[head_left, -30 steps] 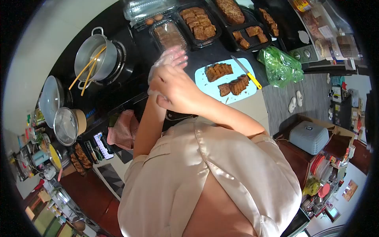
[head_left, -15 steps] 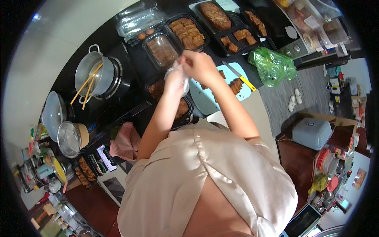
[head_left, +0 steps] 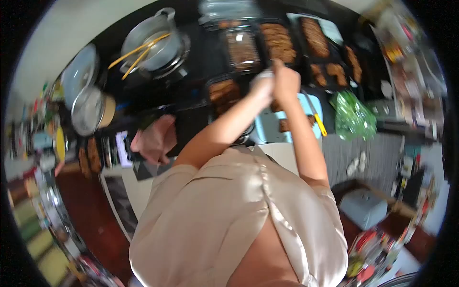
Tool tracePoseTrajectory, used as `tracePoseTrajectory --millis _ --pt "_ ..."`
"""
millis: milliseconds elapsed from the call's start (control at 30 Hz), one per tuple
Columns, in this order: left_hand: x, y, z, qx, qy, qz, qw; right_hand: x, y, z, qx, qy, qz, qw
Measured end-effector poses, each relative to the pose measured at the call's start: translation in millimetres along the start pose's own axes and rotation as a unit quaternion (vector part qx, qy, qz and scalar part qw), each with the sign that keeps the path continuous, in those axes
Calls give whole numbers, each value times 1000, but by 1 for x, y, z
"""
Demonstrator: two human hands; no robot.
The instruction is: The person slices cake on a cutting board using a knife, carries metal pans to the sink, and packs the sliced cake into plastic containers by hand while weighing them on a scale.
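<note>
My left hand [head_left: 263, 87] is smeared by motion, with a pale patch of clear plastic glove [head_left: 266, 74] on it. Against it, my right hand [head_left: 287, 82] is bare and closed, seemingly gripping the plastic glove; its fingertips are hidden. Below both hands lies a light blue cutting board [head_left: 266, 129] with cut pieces of brown loaf [head_left: 285, 125]. A yellow-handled knife [head_left: 319, 123] rests along the board's right side. Beyond my hands are a lidded clear container [head_left: 243, 49] and a black tray of sliced loaf [head_left: 278, 43]. Another tray with brown loaf [head_left: 224, 91] sits to the left.
A pot [head_left: 158, 50] with chopsticks across it stands on the stove at the left. A green plastic bag [head_left: 353, 117] lies right of the board. More loaf [head_left: 314, 38] is at the back right. A pink cloth [head_left: 157, 138] hangs near the front edge.
The view has turned, so the counter appears shifted right. My hands stay together above the board's far edge; the right hand now looks more tightly closed, and both are blurred.
</note>
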State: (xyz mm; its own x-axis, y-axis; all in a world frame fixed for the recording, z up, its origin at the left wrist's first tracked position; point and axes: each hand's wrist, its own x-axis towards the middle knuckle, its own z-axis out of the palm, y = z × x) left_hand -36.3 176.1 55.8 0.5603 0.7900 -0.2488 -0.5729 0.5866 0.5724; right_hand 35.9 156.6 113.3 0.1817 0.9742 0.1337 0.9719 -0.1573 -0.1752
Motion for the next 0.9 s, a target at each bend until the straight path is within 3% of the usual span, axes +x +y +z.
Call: tracePoseTrajectory --millis 33,67,133,200,233,267,300,333,400,433,567,633,767,833,900 --pt "8 -13 -3 29 14 32 999 4 7 10 9 -5 17 1000" --pt "23 -27 -14 144 30 81 986 5 8 9 14 21 6 1000" --pt "-11 14 25 188 36 84 978 6 10 7 22 56 10 998" --pt "-10 12 18 259 36 130 956 3 9 8 22 65 28 997" --pt "7 3 8 283 88 136 945 0 6 5 22 70 31 997" --pt "20 -6 -4 260 94 149 949 -5 2 1 91 61 48 993" --pt "17 -1 -3 246 101 155 951 -10 -3 -3 167 33 49 984" --pt "13 5 -2 232 107 161 953 -13 -8 -9 136 7 45 990" --pt "7 17 2 333 86 87 935 -12 -10 -6 104 -19 39 994" --pt "5 11 6 382 107 100 913 -6 -3 2 57 -10 24 998" --pt "-1 4 8 363 91 52 926 0 2 13 -13 -10 -6 1000" --pt "-3 -1 11 297 161 109 935 5 8 19 2 -10 -4 1000" --pt "-25 -13 28 378 125 45 916 18 28 17 -14 33 29 999" --pt "-21 -58 22 266 98 200 938 23 55 12 -37 25 72 996" --pt "-16 -35 3 375 83 72 920 21 51 3 -69 0 98 993"
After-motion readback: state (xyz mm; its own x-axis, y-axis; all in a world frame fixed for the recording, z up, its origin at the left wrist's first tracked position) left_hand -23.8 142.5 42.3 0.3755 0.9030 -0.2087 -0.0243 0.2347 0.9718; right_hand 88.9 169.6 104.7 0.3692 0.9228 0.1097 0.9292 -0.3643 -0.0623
